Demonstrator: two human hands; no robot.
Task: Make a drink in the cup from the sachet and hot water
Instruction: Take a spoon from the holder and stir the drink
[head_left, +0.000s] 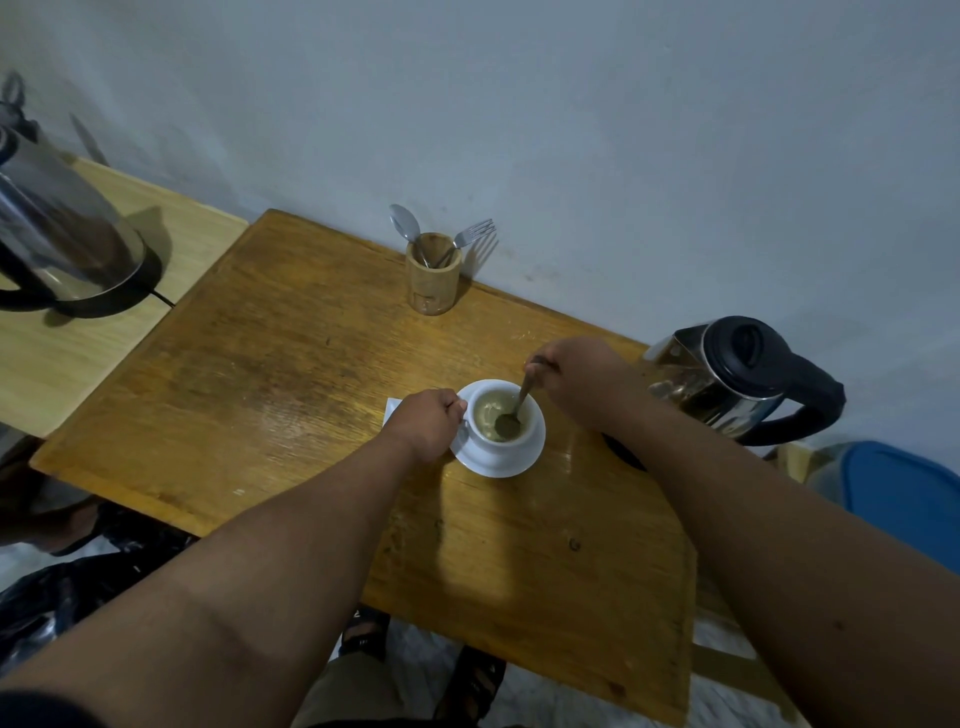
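On the counter (270, 364) a white cup (501, 422) sits on a white saucer (522, 460). The cup has a pale drink in it. The left hand (428, 423) is closed on the cup's handle side. The right hand (582, 382) pinches a spoon (514, 410), and the spoon's bowl is down in the drink. A bit of white paper (390, 408) peeks out from under the left hand, beside the saucer. A shiny kettle (737, 379) stands just right of the right hand. At the back, by the wall, a wooden pot (432, 280) holds a spoon and a fork. Another kettle (62, 228) sits on a paler table to the left.
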